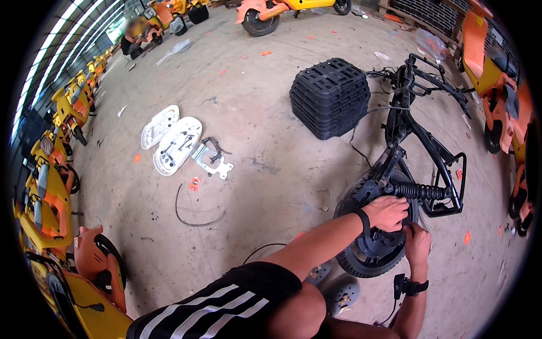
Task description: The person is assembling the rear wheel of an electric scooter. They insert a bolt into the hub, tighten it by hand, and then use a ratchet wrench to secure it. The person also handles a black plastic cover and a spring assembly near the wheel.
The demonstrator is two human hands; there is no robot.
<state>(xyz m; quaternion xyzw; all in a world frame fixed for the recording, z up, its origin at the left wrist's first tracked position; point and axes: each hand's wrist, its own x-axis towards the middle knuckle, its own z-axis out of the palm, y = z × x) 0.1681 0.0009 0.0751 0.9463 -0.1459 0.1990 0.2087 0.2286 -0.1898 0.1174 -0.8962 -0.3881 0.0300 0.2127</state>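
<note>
A black scooter frame [402,121] lies on the concrete floor to the right, with a wheel [364,257] at its near end. A coil-spring shock absorber [418,190] runs beside that wheel. My left hand [387,213] is curled closed at the wheel's hub, just below the shock absorber. Close by, my right hand [418,243] has its fingertips pinched together at the wheel's right side. Whatever small part sits between the fingers of either hand is hidden. Bands circle both of my wrists.
An upturned black plastic basket [329,100] stands beyond the wheel. White oval trays [183,131] with small hardware, a metal bracket [213,163] and a black cable [197,224] lie left. Yellow-orange scooters [51,198] line both sides. A person [132,42] crouches far left.
</note>
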